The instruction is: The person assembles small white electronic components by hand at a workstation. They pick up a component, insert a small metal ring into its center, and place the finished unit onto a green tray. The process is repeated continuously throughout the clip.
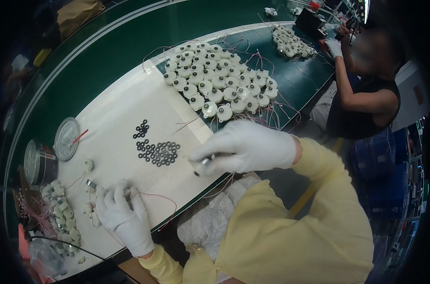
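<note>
A: From where I am standing, what is the right hand (252, 149) doing?

B: Gloved in white, it is gripping a small silvery part (205, 162) between thumb and fingers, near the right edge of the white worktop (115, 113). The part's dark end is pointing down and to the left.

A: And the left hand (118, 215)?

B: Also gloved, it is resting low over the worktop, fingers curling. A small half-hidden part (127, 191) is showing at the fingertips; I cannot tell whether the hand is grasping or merely touching it. A thin pink wire (164, 195) is curving away beside it.

A: What is lying farther in?

B: Dark rings (160, 154) are spreading in a loose cluster, beyond and between the hands. Behind them, rounded cream units (219, 81) are standing in a dense group, many bearing dark caps, their leads trailing over a green surface (300, 78).

A: At the left?

B: A pile of cream and silver parts (63, 220) is lying near the left hand. Beyond it are standing a cylindrical container (49, 163) and a round clear container (66, 149), a red stick (81, 136) crossing its rim.

A: Far right?

B: A co-worker (366, 102) in a dark sleeveless top is raising a white-gloved hand (334, 47) near a second group of units (290, 42).
</note>
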Motion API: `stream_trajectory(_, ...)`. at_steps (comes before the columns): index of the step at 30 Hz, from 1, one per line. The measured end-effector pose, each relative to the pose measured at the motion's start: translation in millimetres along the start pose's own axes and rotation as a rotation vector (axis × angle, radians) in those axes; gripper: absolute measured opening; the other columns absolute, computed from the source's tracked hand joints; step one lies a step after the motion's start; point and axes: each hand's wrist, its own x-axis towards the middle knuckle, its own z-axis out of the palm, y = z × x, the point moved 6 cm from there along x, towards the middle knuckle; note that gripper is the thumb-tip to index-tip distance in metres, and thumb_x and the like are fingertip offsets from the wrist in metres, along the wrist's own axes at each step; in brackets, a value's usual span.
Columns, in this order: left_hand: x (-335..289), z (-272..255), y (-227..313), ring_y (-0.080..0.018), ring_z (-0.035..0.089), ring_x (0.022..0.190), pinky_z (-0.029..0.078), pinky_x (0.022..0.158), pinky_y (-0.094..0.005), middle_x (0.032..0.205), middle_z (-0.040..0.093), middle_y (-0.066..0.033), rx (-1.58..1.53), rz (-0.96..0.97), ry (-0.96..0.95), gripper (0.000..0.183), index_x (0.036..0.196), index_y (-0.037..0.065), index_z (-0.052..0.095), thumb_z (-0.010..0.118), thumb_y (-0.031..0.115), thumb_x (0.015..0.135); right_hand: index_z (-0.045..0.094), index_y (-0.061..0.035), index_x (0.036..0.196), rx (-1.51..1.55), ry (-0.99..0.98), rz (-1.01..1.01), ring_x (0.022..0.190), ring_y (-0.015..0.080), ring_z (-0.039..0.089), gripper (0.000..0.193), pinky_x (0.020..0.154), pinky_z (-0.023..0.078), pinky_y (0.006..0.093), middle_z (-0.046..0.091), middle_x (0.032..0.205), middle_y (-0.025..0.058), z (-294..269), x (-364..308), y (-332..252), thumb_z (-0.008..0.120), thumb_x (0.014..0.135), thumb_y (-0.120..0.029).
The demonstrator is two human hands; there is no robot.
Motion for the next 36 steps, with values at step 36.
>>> stream_trajectory(36,6.6,5.3,6.1,-0.0421,0.054,0.119,0.041,0.1,-0.0515,0.1,0.065,-0.0106,-0.005,0.054,-0.016,0.025,0.107,0.006,0.065,0.072,0.007,0.083,0.07,-0.0032,0.098,0.212,0.327,0.535,0.056,0.0076,0.057,0.039,0.05,0.046,0.0229,0.069,0.08,0.0026,-216.7,-13.7,215.5,0.062,0.099,-0.041)
